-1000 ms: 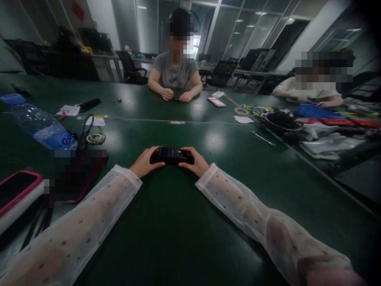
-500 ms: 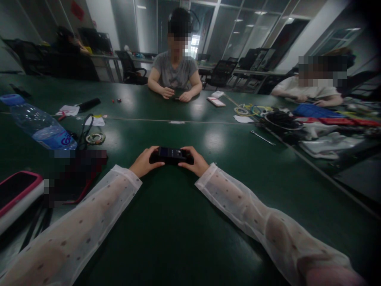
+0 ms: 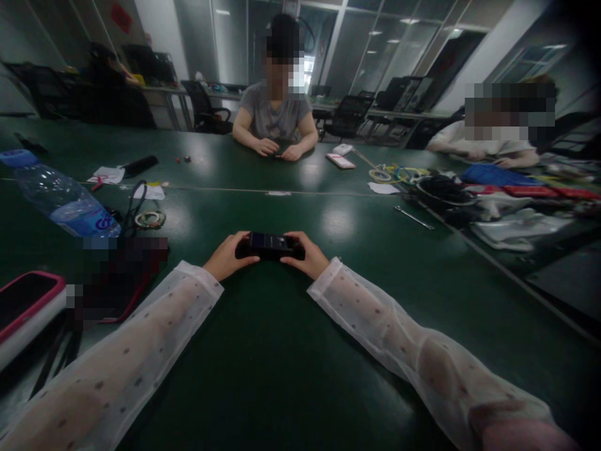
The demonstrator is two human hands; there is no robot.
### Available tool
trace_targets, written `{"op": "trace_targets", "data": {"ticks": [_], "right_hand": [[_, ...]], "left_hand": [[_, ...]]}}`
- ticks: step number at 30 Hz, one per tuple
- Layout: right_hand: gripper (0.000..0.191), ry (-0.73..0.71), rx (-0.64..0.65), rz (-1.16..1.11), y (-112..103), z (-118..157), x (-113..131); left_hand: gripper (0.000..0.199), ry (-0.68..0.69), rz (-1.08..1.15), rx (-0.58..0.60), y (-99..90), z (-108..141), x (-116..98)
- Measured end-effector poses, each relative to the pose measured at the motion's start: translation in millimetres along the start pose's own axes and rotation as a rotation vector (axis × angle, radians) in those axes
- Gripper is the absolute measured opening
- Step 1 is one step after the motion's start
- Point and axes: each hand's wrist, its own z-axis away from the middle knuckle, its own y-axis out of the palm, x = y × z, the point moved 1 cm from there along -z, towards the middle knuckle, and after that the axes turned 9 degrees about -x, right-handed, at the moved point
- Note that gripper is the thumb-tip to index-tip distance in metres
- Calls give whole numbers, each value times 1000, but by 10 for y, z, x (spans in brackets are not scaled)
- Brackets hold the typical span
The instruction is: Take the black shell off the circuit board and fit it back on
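Observation:
A small black box-shaped device with a lit screen [image 3: 269,243] is gripped at its two ends, low over the green table [image 3: 263,351]. My left hand [image 3: 231,255] closes on its left end, thumb along the near side and fingers behind. On the right end, my right hand [image 3: 307,254] holds in the same way. Faint pale marks show on the screen, too small to read. Both forearms wear sheer white sleeves with dark spots. The device's far side and underside are hidden.
To my left stand a water bottle [image 3: 66,200], a bracelet [image 3: 150,218] and a pink-edged white case [image 3: 32,307]. A wrench [image 3: 414,217] lies right, near piled cables and bags [image 3: 511,194]. One person [image 3: 277,119] sits opposite, another [image 3: 488,144] at the far right.
My hands and the device keep their place. The fingers of the person opposite have shifted slightly.

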Motion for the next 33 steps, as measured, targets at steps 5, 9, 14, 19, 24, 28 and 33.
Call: {"op": "trace_targets", "data": {"ticks": [5, 9, 14, 19, 24, 28, 33], "right_hand": [[60, -10, -7, 2, 1, 3, -9], [60, 1, -9, 2, 6, 3, -12], [55, 5, -13, -24, 12, -1, -23], [54, 3, -33, -38, 14, -3, -27], [53, -6, -49, -40, 4, -4, -12], [52, -30, -104, -20, -13, -7, 22], [53, -90, -190, -1, -32, 5, 91]], "left_hand": [[62, 21, 0, 2, 1, 3, -16], [64, 14, -14, 4, -9, 6, -28], [67, 4, -33, 13, -17, 10, -38], [67, -33, -60, 19, -11, 14, -27], [66, -28, -69, 15, -3, 9, -12], [63, -17, -52, -6, 4, 5, 6], [63, -25, -37, -7, 13, 3, 36]]}}
